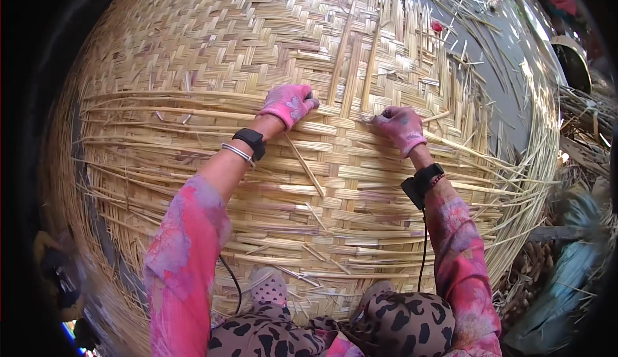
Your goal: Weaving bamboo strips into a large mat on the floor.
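A large mat point(212, 42) of pale, flat bamboo strips spreads beneath me, tightly woven in its far part. Across its nearer part run long loose strips point(154, 122), crossed by a woven band in the middle. My left hand point(290, 105), in a pink glove, rests on the mat left of that band. Its fingers are curled closed, and whatever lies under them is hidden. Just right of the band, my right hand point(400, 127), also gloved in pink, pinches a bamboo strip point(368, 120) at the fingertips. Between the hands, raised lengthwise strips point(340, 61) point away from me.
My feet point(268, 286) are on the near part of the mat. Loose strip ends point(515, 170) fan out at the right edge. Scattered offcuts lie on a grey floor point(496, 67) at the far right, near a small red object point(437, 26). Bluish plastic sheeting point(560, 286) lies at the lower right.
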Tool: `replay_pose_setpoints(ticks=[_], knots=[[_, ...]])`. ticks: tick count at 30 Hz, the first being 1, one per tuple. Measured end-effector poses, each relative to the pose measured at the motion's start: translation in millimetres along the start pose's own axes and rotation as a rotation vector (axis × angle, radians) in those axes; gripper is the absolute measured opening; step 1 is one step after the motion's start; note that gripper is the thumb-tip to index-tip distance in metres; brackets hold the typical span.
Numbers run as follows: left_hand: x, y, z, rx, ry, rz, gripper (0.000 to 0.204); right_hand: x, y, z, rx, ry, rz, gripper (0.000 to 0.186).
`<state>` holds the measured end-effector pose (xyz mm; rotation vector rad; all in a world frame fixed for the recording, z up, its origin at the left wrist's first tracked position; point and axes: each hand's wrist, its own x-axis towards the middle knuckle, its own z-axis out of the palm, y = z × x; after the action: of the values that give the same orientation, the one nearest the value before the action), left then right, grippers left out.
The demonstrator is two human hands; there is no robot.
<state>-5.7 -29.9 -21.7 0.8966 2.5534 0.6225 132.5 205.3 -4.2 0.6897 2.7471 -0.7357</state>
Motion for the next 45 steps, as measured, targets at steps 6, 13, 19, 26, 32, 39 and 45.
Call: replay_pose_setpoints(ticks=[6, 13, 19, 26, 32, 39, 45], knots=[[-8.6, 0.6, -1.3, -0.001, 0.038, 0.015, 0.021, -2.1, -5.7, 2.6, -0.005, -0.01, 0.035, 0.033], [-35.7, 1.9, 24.9, 0.157, 0.281, 0.545, 0.039, -10.1, -16.6, 30.8, -0.183, 0.463, -0.391, 0.007], [-45.4, 17.2, 37.6, 0.364, -0.108, 0.467, 0.068, -3.9, -7.3, 37.2, -0.207, 0.371, -0.352, 0.009], [-93.6, 38.8, 17.1, 0.503, -0.123, 0.466, 0.072, -89.1, -18.3, 7.7, -0.118, 0.334, -0.527, 0.031], [-161.3, 41.7, 47.6, 0.352, -0.188, 0.639, 0.085, -159.9, 14.7, 47.5, -0.352, 0.196, -0.534, 0.069], [-167.5, 47.1, 47.8, 0.381, -0.225, 0.613, 0.085, -165.5, 15.4, 51.1, -0.35, 0.167, -0.509, 0.068], [-186.2, 33.5, 25.0, 0.36, -0.114, 0.599, 0.078, -197.1, 10.0, 2.1, -0.067, 0.208, -0.552, 0.043]])
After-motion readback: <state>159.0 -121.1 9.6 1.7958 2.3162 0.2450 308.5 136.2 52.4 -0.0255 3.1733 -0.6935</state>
